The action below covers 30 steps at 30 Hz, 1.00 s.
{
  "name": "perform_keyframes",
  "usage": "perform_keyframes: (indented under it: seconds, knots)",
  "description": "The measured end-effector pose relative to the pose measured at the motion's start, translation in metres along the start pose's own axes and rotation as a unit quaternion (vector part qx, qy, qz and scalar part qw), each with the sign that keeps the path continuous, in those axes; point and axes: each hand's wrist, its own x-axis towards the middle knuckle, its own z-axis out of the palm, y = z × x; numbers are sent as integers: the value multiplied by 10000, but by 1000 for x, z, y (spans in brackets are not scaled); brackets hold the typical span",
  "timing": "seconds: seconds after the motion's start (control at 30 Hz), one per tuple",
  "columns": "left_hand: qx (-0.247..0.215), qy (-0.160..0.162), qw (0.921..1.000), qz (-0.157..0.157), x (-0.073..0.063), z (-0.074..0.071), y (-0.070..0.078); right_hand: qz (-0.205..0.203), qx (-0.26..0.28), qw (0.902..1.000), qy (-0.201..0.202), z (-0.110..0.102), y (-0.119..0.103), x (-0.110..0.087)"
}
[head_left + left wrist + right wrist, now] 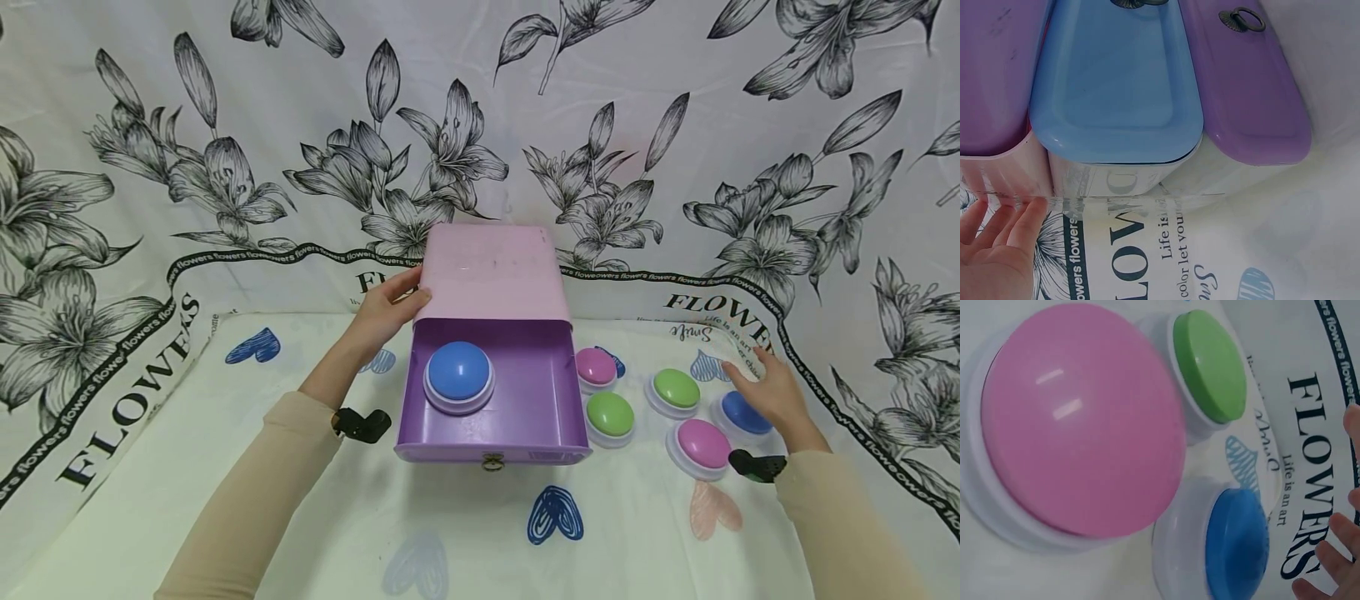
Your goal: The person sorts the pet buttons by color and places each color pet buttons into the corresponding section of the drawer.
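My left hand [386, 308] rests against the left side of a pink drawer cabinet [491, 271], its extended fingertips touching the wall. The cabinet's top purple drawer [536, 392] is pulled out, with a blue domed push button [458, 371] on a white base inside. Over on the right, my right hand [772, 396] holds nothing, its fingers spread beside another blue push button [746, 412]. Near that hand are a green push button [677, 388] and a pink push button [703, 443]; in the right wrist view only fingers [1335, 556] show at the edge.
Close to the drawer's right side sit a second pink push button [596, 367] and a second green one [611, 414]. Below the pulled-out drawer are a blue drawer front [1116, 81] and a purple one [1250, 87], both closed. A flower-printed cloth [600, 50] hangs behind.
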Motion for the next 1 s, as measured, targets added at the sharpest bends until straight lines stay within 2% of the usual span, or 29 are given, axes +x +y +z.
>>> perform_keyframes:
  seconds: [0.3,0.47,0.67,0.8,1.0]
  knots:
    - [-7,-11,10000,10,0,0,0,666,38,9960,-594,9,28,-13]
    - [26,-9,10000,-5,0,0,0,863,239,9901,-1080,13,36,-18]
    - [37,3,10000,3,0,0,0,1093,428,9824,-1451,19,40,-20]
    - [4,-6,10000,-1,0,0,0,1267,407,9792,-1534,20,41,-23]
    - [-13,-17,10000,21,0,0,-1,1517,443,9783,-1338,23,40,-25]
